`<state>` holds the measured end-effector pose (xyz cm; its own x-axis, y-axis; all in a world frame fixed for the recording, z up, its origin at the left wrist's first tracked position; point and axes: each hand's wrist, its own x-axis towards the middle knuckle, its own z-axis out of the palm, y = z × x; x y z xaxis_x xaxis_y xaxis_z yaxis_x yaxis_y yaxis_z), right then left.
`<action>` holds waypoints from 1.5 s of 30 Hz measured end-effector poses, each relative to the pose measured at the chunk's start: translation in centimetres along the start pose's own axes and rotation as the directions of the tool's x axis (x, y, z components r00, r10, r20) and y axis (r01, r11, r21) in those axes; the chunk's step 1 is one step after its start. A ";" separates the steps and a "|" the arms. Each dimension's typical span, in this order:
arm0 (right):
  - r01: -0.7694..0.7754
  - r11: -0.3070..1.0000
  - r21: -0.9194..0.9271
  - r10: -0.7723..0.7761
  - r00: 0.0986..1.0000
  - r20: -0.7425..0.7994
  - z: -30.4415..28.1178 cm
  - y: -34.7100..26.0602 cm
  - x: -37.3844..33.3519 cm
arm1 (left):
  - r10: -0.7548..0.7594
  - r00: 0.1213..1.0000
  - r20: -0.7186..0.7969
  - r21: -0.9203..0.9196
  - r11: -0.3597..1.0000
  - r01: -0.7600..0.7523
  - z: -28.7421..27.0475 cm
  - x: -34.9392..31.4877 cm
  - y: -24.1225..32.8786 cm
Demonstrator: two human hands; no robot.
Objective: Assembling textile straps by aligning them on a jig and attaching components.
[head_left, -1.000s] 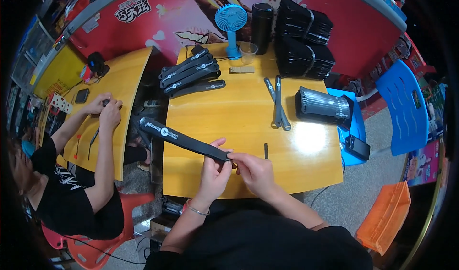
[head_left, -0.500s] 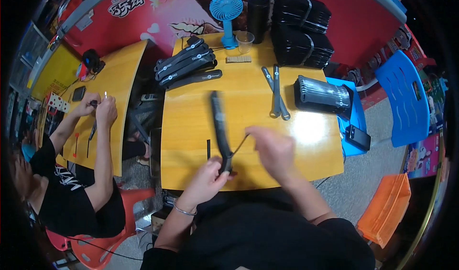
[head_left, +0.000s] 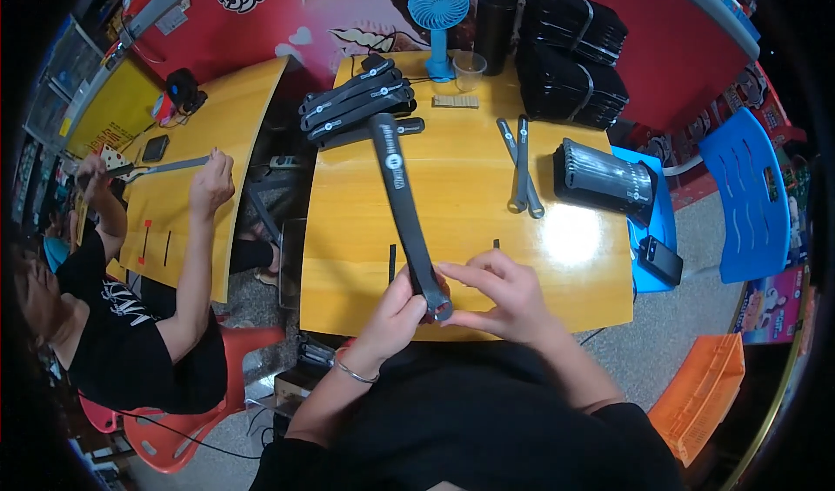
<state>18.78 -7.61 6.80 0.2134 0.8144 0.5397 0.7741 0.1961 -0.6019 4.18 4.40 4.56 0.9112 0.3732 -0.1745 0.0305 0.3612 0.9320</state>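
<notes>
A long black strap (head_left: 402,197) with white print rises from my hands, tilted up and to the left over the table. My left hand (head_left: 393,319) is closed round its lower part, thumb pressed on top. With thumb and forefinger, my right hand (head_left: 503,298) touches the strap's near end from the right; a bit of red shows at that end. A thin black strip (head_left: 392,266) lies on the table beyond my left hand. Past my right fingers is a small black piece (head_left: 497,244). Two black straps (head_left: 521,173) lie crossed farther right.
Black straps (head_left: 361,108) lie piled at the far left of the yellow table (head_left: 348,230). At the back stand a blue fan (head_left: 438,21), clear cup (head_left: 470,71), black bottle (head_left: 497,30) and banded black stacks (head_left: 574,82). A strap bundle (head_left: 606,180) lies right. A co-worker (head_left: 130,317) sits left.
My right hand has come down from the upper right, where it held a thin dark strip off the strap, to the strap's near end. The co-worker's hands have spread apart along a strap.
</notes>
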 end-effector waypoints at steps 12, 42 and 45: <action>-0.515 0.740 0.432 0.601 0.795 -0.082 -3.0 1.4 -0.2 | -0.098 0.987 0.129 0.520 0.854 0.016 -2.5 -1.6 -0.2; -0.495 0.725 -0.479 0.433 0.868 -0.243 -0.9 11.1 -0.9 | 0.111 0.989 -0.101 0.009 0.994 -0.110 -1.1 6.5 -2.0; -0.533 0.660 -0.529 0.465 0.843 -0.270 -0.7 12.0 -1.8 | 0.111 0.988 -0.110 -0.200 0.971 -0.132 0.3 8.9 -2.9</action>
<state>28.14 -7.07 -0.97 0.7007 0.6304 0.3340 0.7124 -0.5939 -0.3739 12.34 6.41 0.38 0.8582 0.5027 -0.1037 -0.1725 0.4728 0.8641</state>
